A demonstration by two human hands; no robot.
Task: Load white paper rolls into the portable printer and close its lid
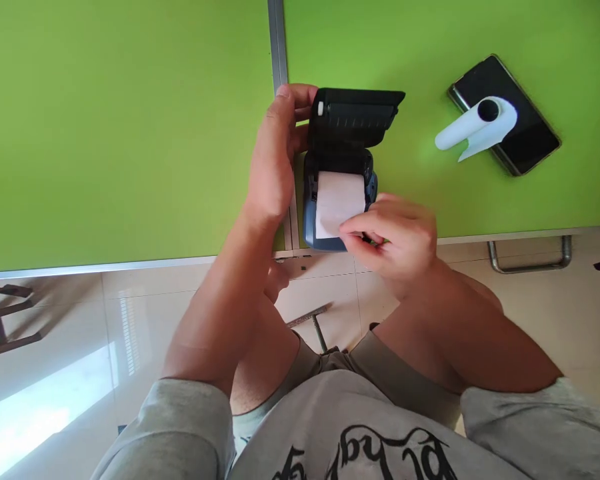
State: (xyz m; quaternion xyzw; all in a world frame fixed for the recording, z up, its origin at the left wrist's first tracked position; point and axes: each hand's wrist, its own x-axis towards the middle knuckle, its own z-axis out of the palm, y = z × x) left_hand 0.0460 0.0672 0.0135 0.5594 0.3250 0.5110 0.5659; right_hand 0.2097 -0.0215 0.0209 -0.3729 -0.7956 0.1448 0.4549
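A small dark blue and black receipt printer (310, 223) sits near the green table's front edge with its black lid (357, 120) raised. White paper (340, 200) lies in its bay and reaches toward the front. My left hand (277, 147) grips the printer's left side at the lid, fingers curled behind it and partly hidden. At the front right corner my right hand (395, 230) is closed, thumb and forefinger pinching the loose end of the paper.
To the right, a loose curled roll of white paper (463, 127) rests on a black phone (525, 127). A grey metal seam (278, 40) divides the green tabletop (130, 133). Below the front edge is a metal handle-like bar (530, 267).
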